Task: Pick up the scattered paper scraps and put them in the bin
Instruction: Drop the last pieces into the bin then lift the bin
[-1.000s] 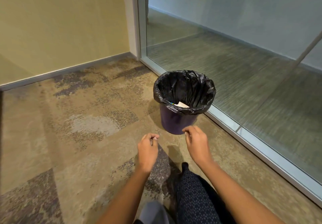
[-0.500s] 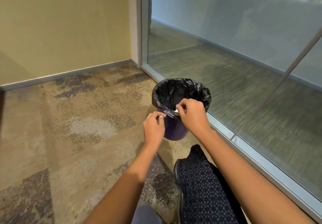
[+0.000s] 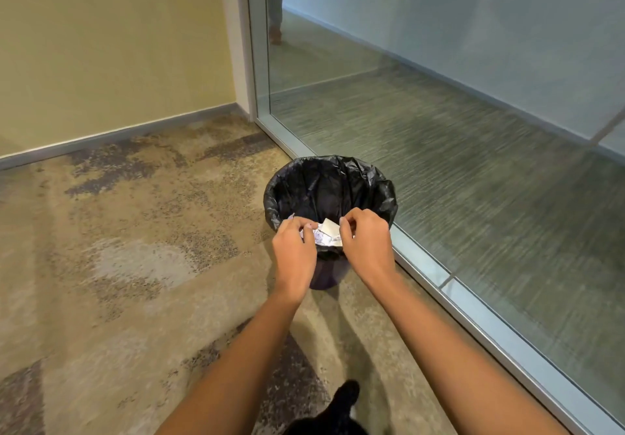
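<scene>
A small purple bin [image 3: 327, 277] with a black liner [image 3: 329, 184] stands on the carpet beside the glass wall. Both my hands hover over its near rim. My left hand [image 3: 294, 248] is pinched around a crumpled paper scrap [image 3: 319, 238] with purple print, and a white corner pokes out above its knuckles. My right hand [image 3: 367, 245] is curled shut, its fingertips on the edge of a white scrap [image 3: 329, 226] that hangs over the bin's opening. How much paper lies deeper in the bin is hidden by my hands.
A glass partition with a metal base rail [image 3: 439, 279] runs along the right, close to the bin. A yellow wall [image 3: 111, 45] with a grey skirting closes the back. My dark shoe [image 3: 341, 397] is at the bottom. Someone's leg [image 3: 274, 25] shows behind the glass.
Both hands have moved forward from in front of the bin to over its near rim. Paper scraps now show between my fingers above the opening.
</scene>
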